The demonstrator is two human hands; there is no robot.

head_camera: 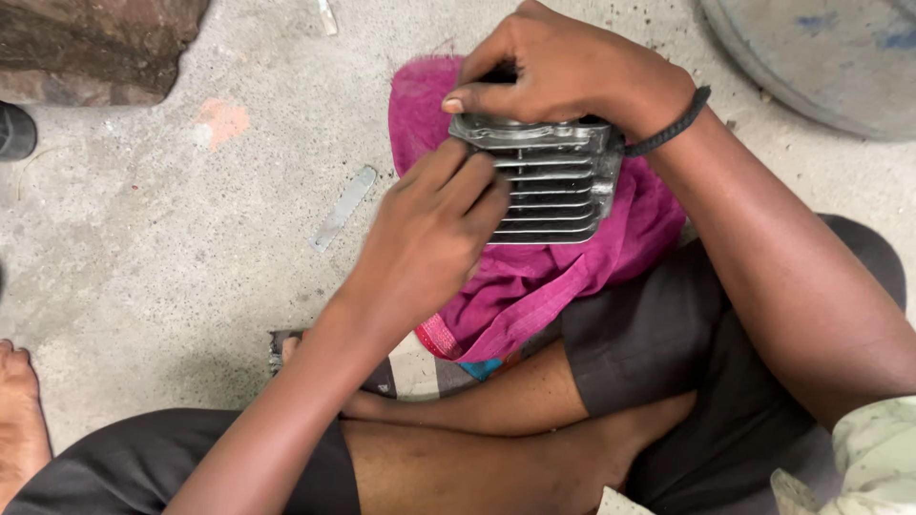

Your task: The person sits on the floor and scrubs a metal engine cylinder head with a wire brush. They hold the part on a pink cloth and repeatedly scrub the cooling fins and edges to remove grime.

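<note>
Concrete floor bears a pink cloth beneath both hands' finned metal block.

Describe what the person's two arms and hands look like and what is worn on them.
Both forearms are bare, with no gloves or rings visible on the left hand or the right hand. A black braided cord wristband circles the right wrist. At the lower right corner, a pale, faintly patterned fabric sleeve edge shows near the right upper arm. No sleeve shows on the left arm.

Dull grey metal finned block, soft magenta cloth, rough concrete floor.
</note>
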